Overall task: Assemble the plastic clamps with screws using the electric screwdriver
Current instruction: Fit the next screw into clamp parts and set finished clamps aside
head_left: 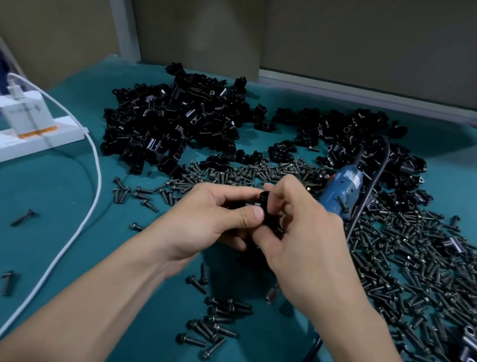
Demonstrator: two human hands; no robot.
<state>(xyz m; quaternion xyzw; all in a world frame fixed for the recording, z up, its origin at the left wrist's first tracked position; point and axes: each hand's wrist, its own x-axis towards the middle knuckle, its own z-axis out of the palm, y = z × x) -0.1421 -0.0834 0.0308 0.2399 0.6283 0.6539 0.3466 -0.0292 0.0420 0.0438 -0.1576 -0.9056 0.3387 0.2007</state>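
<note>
My left hand and my right hand meet over the middle of the table, both closed around one black plastic clamp. Most of the clamp is hidden by my fingers. The blue electric screwdriver lies on the table just behind my right hand, its black cord running past it. A big heap of black clamp halves sits at the back left, a second heap at the back right. Dark screws lie spread thickly to the right and in front.
The table has a teal cover. A white power strip with a white charger lies at the left, its white cable curving toward me. A few assembled clamps lie at the far right. Brown panels stand behind.
</note>
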